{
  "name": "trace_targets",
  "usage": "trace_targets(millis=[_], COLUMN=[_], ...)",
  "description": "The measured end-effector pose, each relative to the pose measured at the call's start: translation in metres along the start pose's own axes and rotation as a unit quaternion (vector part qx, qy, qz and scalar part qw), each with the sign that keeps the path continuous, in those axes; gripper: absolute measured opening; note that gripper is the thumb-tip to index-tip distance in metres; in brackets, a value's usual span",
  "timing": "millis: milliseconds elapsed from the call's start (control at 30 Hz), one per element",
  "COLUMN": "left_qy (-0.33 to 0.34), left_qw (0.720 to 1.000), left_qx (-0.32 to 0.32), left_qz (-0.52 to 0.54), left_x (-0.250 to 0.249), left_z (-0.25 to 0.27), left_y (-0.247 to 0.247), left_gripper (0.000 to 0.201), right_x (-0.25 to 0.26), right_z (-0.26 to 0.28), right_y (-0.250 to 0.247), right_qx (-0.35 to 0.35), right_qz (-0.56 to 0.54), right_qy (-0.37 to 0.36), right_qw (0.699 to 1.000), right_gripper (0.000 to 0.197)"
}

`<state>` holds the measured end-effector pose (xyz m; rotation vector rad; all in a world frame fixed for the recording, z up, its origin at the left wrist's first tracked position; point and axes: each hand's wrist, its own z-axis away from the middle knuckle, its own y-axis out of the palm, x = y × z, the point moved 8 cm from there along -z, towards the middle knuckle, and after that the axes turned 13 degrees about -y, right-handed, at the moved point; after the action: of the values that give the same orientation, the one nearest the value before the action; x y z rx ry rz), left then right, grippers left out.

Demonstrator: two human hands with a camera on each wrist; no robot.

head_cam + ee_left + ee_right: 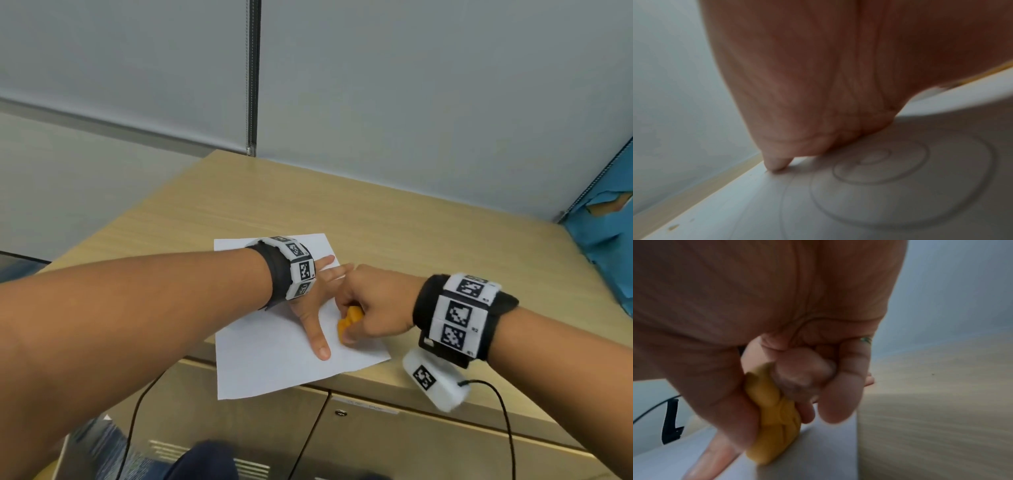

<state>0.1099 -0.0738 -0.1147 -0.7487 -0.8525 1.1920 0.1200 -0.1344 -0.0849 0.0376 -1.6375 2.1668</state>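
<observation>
A white sheet of paper point(274, 359) lies on the wooden cabinet top point(428, 240), its near corner hanging over the front edge. My left hand point(315, 301) lies flat on the sheet with fingers spread and pins it down. My right hand point(373, 308) grips a small orange-yellow eraser point(347, 323) and presses it onto the paper just right of my left thumb. In the right wrist view the eraser point(772, 415) sits between thumb and curled fingers against the paper point(818, 451). The left wrist view shows faint pencil circles point(879, 170) on the paper beneath my left hand point(807, 81).
Grey blinds with a bead chain point(252, 85) hang behind the cabinet. A blue torn sheet point(603, 226) leans at the right. Both wrists wear marker bands; a white camera unit point(435, 380) with a black cable point(507, 421) hangs under the right wrist. Cabinet doors point(376, 442) are below.
</observation>
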Motion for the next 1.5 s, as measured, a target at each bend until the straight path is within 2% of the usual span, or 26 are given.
trace_targets(millis=[67,233,367,467,533,600,667,733,900,1100,1167,1333,1500], left_qy=[-0.012,-0.033,-0.068,-0.085,-0.104,-0.121,-0.102,-0.067,-0.009,-0.003,-0.007,-0.021,-0.015], left_qw=[1.0,0.999,0.998,0.996,0.994,0.991,0.994,0.997,1.0,1.0,1.0,1.0,1.0], left_qx=[0.001,-0.006,0.0,0.003,0.001,-0.001,0.001,0.006,0.004,0.008,0.01,0.02,0.005], left_qz=[0.007,0.01,0.011,0.031,0.045,0.056,0.045,0.031,0.004,0.016,0.008,0.011,0.014], left_x=[0.004,0.01,0.018,0.021,0.023,0.025,0.021,0.016,0.008,0.001,0.0,0.005,0.003], left_z=[-0.006,-0.014,-0.023,-0.03,-0.031,-0.025,-0.017,-0.005,0.009,0.005,0.005,-0.004,-0.002], left_y=[0.003,0.006,0.002,0.0,0.002,0.006,0.012,0.015,0.008,0.006,0.006,0.01,0.01], left_gripper=[0.133,0.144,0.153,0.161,0.155,0.14,0.125,0.12,0.121,0.127,0.127,0.119,0.131], right_x=[-0.009,-0.057,-0.045,-0.032,-0.033,-0.037,-0.042,-0.046,-0.054,-0.048,-0.045,-0.005,-0.035], right_z=[0.005,0.019,0.03,0.03,0.03,0.03,0.032,0.031,0.028,0.014,0.011,0.009,0.01], right_y=[-0.001,-0.025,-0.012,0.004,0.001,-0.008,-0.012,-0.011,-0.011,-0.007,-0.009,0.006,-0.022], right_qx=[0.008,-0.1,-0.092,-0.068,-0.083,-0.092,-0.092,-0.091,-0.085,-0.102,-0.104,-0.038,-0.111], right_qz=[-0.032,-0.075,-0.127,-0.122,-0.09,-0.044,-0.046,-0.061,-0.101,-0.14,-0.113,-0.021,0.026], right_qy=[0.02,0.106,0.109,0.101,0.104,0.117,0.129,0.135,0.136,0.134,0.135,0.015,0.086], right_qw=[0.999,0.986,0.981,0.985,0.987,0.988,0.986,0.985,0.982,0.976,0.979,0.999,0.99], right_gripper=[0.026,0.03,0.029,0.024,0.021,0.018,0.017,0.017,0.021,0.025,0.026,0.026,0.023])
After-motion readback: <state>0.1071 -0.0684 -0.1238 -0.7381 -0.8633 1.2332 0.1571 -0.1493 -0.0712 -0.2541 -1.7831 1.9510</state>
